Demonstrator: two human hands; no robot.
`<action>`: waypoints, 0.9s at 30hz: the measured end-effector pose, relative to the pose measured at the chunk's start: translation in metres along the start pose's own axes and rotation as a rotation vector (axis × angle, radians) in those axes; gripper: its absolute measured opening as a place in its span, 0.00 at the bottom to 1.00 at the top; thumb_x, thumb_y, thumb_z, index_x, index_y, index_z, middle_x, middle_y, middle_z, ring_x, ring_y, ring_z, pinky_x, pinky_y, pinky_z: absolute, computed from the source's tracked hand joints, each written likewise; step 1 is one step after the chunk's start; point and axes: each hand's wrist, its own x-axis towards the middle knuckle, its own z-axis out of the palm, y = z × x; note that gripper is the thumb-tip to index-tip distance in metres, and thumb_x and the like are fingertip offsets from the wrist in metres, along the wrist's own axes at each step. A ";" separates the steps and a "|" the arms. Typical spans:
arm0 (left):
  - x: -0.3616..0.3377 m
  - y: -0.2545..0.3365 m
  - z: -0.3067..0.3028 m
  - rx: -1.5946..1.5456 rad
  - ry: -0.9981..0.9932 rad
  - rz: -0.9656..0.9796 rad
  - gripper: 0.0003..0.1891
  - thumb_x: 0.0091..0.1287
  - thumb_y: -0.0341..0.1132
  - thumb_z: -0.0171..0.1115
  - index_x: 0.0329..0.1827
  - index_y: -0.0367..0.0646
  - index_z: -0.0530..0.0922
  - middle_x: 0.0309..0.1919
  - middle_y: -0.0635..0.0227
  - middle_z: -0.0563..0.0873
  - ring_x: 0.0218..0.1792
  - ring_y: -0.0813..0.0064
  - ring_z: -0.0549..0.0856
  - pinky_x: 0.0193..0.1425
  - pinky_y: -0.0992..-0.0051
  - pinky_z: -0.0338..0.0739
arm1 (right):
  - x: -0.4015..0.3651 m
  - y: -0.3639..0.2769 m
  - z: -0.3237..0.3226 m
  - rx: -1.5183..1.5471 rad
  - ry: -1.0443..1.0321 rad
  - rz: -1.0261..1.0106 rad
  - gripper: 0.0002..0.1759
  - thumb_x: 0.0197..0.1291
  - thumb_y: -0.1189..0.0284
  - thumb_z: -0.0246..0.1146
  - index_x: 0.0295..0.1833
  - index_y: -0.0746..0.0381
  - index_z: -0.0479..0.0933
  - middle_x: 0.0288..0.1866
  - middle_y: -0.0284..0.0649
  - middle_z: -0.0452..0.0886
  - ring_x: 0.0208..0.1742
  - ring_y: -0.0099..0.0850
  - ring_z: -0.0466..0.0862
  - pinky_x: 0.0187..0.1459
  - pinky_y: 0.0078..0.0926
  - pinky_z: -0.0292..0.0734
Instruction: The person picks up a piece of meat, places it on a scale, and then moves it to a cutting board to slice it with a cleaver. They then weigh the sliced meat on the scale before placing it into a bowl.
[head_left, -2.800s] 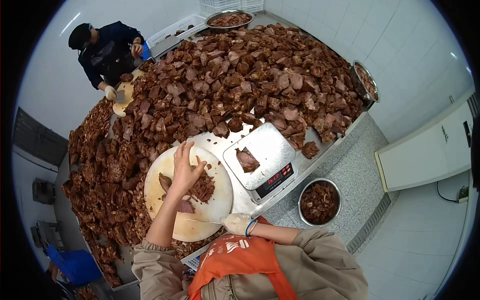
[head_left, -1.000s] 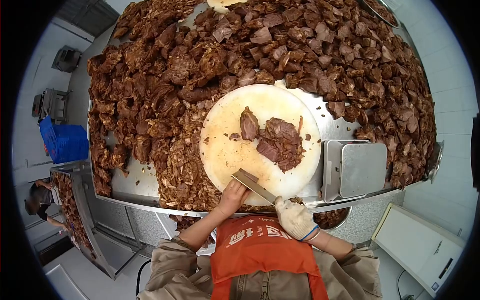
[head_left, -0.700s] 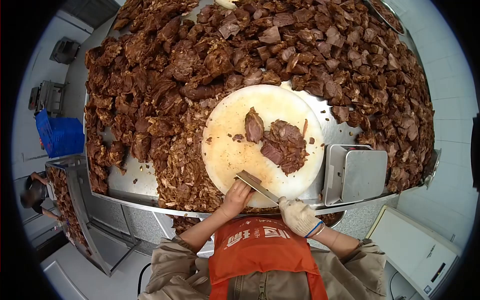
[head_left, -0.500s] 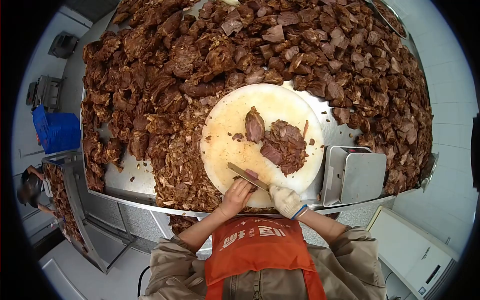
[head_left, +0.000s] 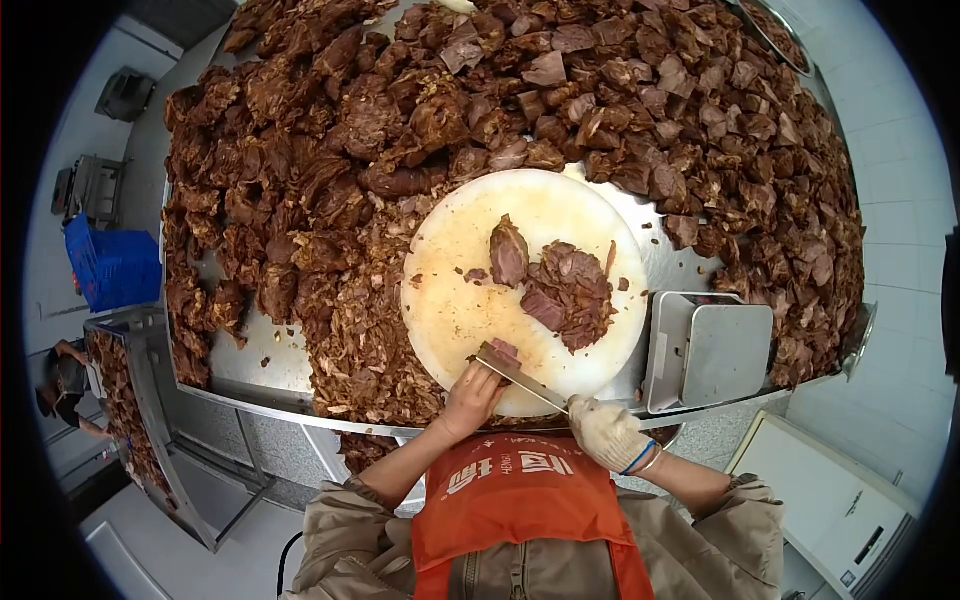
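My bare left hand [head_left: 472, 400] presses its curled fingers on a small piece of cooked meat [head_left: 505, 349] near the front rim of a round white cutting board [head_left: 450, 260]. In a cotton work glove, my right hand [head_left: 608, 434] grips the handle of a knife [head_left: 525, 379]. The blade lies across the meat, its tip close to my left fingertips; part of the meat is hidden beneath fingers and blade. Farther back on the board sit an oblong meat chunk [head_left: 509, 251] and a cluster of sliced meat [head_left: 572, 297].
Meat chunks [head_left: 300, 170] heap the steel table left and behind the board; cut pieces [head_left: 760, 170] cover its right side. A scale with a metal plate [head_left: 730, 345] stands right of the board. Another person [head_left: 68, 388] is at a side table far left, near blue crates [head_left: 115, 262].
My right hand has drawn the knife back toward the lower right, so its tip now lies nearer the meat. My left hand stays nearly in place.
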 end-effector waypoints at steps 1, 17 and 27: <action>0.000 0.000 0.000 -0.010 -0.001 0.003 0.24 0.56 0.27 0.69 0.57 0.32 0.76 0.50 0.52 0.79 0.55 0.49 0.78 0.61 0.61 0.77 | 0.002 -0.003 0.000 0.020 0.005 0.021 0.04 0.60 0.70 0.56 0.37 0.58 0.72 0.18 0.34 0.72 0.16 0.29 0.75 0.14 0.28 0.65; -0.007 -0.006 0.007 -0.007 0.025 0.012 0.21 0.56 0.27 0.69 0.53 0.31 0.78 0.52 0.53 0.80 0.58 0.51 0.77 0.64 0.61 0.75 | 0.062 -0.027 0.043 0.245 0.028 0.103 0.03 0.61 0.73 0.55 0.35 0.60 0.72 0.17 0.39 0.75 0.15 0.34 0.78 0.15 0.32 0.71; -0.008 -0.002 0.007 0.026 0.045 0.024 0.21 0.56 0.26 0.69 0.53 0.32 0.77 0.53 0.52 0.79 0.59 0.50 0.76 0.66 0.59 0.73 | 0.049 -0.031 0.139 0.422 0.155 0.221 0.02 0.59 0.74 0.55 0.37 0.60 0.72 0.20 0.35 0.69 0.18 0.32 0.75 0.20 0.28 0.75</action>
